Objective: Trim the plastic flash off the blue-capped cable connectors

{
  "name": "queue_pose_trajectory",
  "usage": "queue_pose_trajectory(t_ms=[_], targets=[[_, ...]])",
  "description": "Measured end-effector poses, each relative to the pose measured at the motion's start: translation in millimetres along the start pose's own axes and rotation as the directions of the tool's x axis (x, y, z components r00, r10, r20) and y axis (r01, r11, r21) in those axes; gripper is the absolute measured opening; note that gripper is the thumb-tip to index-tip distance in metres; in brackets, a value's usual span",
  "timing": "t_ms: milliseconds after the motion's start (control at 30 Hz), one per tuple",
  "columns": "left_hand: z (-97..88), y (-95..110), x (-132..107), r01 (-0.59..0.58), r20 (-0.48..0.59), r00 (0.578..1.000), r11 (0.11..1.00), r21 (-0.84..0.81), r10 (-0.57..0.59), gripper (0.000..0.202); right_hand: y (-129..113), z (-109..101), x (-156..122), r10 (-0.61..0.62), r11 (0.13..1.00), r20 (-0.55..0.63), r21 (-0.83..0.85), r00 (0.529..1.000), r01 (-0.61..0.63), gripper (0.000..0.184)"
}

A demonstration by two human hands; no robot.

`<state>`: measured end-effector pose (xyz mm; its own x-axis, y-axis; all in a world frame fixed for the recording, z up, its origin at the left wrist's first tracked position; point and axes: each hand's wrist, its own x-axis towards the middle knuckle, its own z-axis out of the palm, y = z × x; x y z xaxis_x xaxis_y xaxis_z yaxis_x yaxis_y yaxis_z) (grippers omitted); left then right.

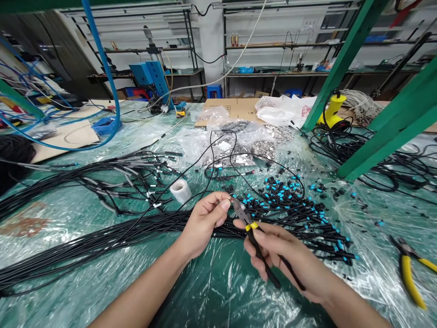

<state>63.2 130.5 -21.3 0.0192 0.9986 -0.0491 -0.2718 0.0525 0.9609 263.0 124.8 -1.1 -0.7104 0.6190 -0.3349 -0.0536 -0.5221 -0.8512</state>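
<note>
My left hand (204, 224) pinches the end of a thin black cable (218, 214) between thumb and fingers, right at the jaws of a pair of black-handled pliers (254, 237). My right hand (285, 257) grips those pliers, which have a yellow band near the pivot. Behind both hands, a long bundle of black cables (112, 234) crosses the plastic-covered table (218, 282). Its far ends carry many blue-tipped black connectors (290, 205). A second pair of pliers with yellow handles (408, 273) lies to the right of my right hand.
A white tape roll (180, 190) stands left of the connectors. Plastic bags of small metal parts (235, 148) lie beyond, near a cardboard box (232, 108). Green frame bars (392, 123) rise at right, beside a yellow tool (332, 111) and coiled black cables.
</note>
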Motion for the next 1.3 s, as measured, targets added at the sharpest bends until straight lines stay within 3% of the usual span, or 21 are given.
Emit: queue_pose_trajectory(t_ms=[100,233,333,433,600,767,867,967,1100,1200,1300], targets=[[1.9,1,0,-0.001,-0.028,1.000,1.000,0.002,0.001,0.021,0,3,0,-0.152,0.918,-0.132,-0.386,0.980,0.090,0.043],[1.8,-1,1,-0.029,-0.059,0.998,1.000,0.005,0.029,0.019,-1,2,2,-0.177,0.901,-0.116,-0.419,0.977,0.114,0.042],[0.8,-3,2,-0.050,-0.113,0.992,0.999,0.018,0.051,0.018,0,0,2,-0.137,0.965,-0.069,-0.235,0.988,0.117,0.040],[0.6,-4,3,-0.045,-0.175,0.983,0.998,0.048,0.053,0.020,1,-2,1,-0.028,0.998,-0.018,0.050,0.999,0.029,0.042],[0.2,-5,3,-0.085,-0.182,0.979,0.995,0.059,0.094,0.022,2,-9,1,0.103,0.885,0.232,0.422,0.967,-0.196,0.041],[-2.0,-9,3,-0.133,-0.135,0.982,0.991,0.030,0.135,0.017,1,-14,1,0.166,0.812,0.376,0.472,0.912,-0.343,0.041],[-2.9,-11,4,-0.144,-0.151,0.977,0.989,0.033,0.147,0.018,0,-11,0,0.161,0.870,0.315,0.403,0.935,-0.285,0.043],[-2.7,-12,6,-0.118,-0.162,0.979,0.993,0.027,0.121,0.019,0,-6,0,0.060,0.980,0.109,0.182,0.992,-0.079,0.045],[-1.9,-12,7,-0.117,-0.163,0.979,0.993,0.019,0.118,0.020,1,-1,3,-0.120,0.982,-0.022,-0.147,0.993,0.115,0.041],[-2.4,-12,7,-0.116,-0.187,0.975,0.993,0.020,0.117,0.022,2,-1,3,-0.163,0.960,-0.066,-0.242,0.984,0.142,0.036],[-3.3,-13,7,-0.116,-0.203,0.972,0.993,0.014,0.117,0.023,2,-1,2,-0.132,0.967,-0.066,-0.230,0.989,0.114,0.037]])
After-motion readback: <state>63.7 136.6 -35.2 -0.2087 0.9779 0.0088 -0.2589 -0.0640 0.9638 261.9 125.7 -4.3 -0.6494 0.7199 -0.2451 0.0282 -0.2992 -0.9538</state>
